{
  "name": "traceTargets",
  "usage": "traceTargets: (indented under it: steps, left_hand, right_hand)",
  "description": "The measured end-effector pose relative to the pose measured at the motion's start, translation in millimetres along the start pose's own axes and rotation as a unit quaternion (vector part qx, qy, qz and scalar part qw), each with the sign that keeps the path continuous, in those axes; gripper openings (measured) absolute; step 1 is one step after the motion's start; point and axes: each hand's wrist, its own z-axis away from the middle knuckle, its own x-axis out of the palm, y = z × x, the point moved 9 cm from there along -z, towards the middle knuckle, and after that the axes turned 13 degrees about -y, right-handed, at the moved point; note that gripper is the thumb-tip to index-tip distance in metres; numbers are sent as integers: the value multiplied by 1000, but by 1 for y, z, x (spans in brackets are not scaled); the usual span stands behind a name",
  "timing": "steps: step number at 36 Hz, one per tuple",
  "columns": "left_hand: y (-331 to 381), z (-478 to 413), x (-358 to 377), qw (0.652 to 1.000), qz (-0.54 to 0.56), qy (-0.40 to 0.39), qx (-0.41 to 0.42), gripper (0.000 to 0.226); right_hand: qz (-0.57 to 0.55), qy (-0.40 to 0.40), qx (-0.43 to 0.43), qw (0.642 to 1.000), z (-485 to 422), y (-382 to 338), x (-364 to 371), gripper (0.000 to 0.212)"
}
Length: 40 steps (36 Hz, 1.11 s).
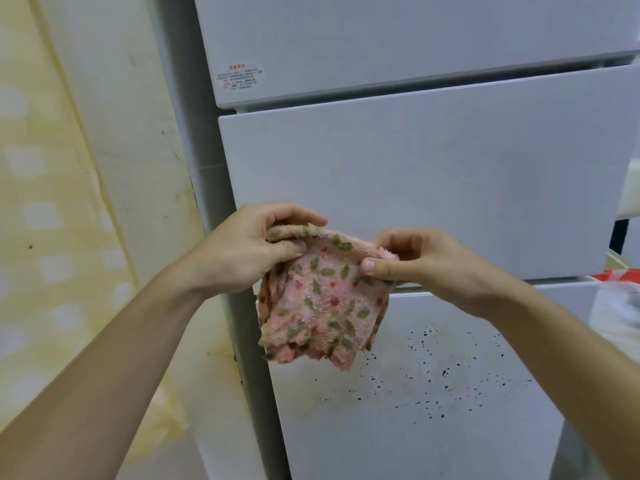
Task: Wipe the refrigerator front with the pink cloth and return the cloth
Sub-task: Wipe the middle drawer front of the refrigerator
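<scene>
The pink cloth [322, 303], fluffy with green and red spots, hangs folded in front of the white refrigerator [433, 188]. My left hand [249, 247] pinches its upper left edge between thumb and fingers. My right hand [426, 261] pinches the upper right corner. The cloth hangs at the seam between the middle door and the bottom door [433, 427]. Black specks [426, 372] are scattered over the bottom door, to the right of and below the cloth.
A sticker with red print [239, 77] sits on the top door's lower left corner. A yellowish wall [52, 202] stands to the left. At the right edge are a red item [620, 276] and a clear plastic bag [620, 313].
</scene>
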Motion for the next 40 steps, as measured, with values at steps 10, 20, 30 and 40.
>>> traceTargets:
  steps: [10, 20, 30, 40]
  left_hand:
    - [-19, -9, -18, 977, 109, 183, -6, 27]
    - [-60, 33, -82, 886, 7, 464, -11, 27]
    - [-95, 39, -83, 819, -274, 504, 15, 36]
    - [-125, 21, -70, 807, -361, 467, 0, 61]
  right_hand:
    - [-257, 106, -52, 959, -7, -7, -7, 44]
    - [-90, 205, -206, 952, -36, -52, 21, 28]
    - [519, 414, -231, 711, -45, -22, 50, 48]
    - [642, 364, -135, 661, -82, -21, 63, 57]
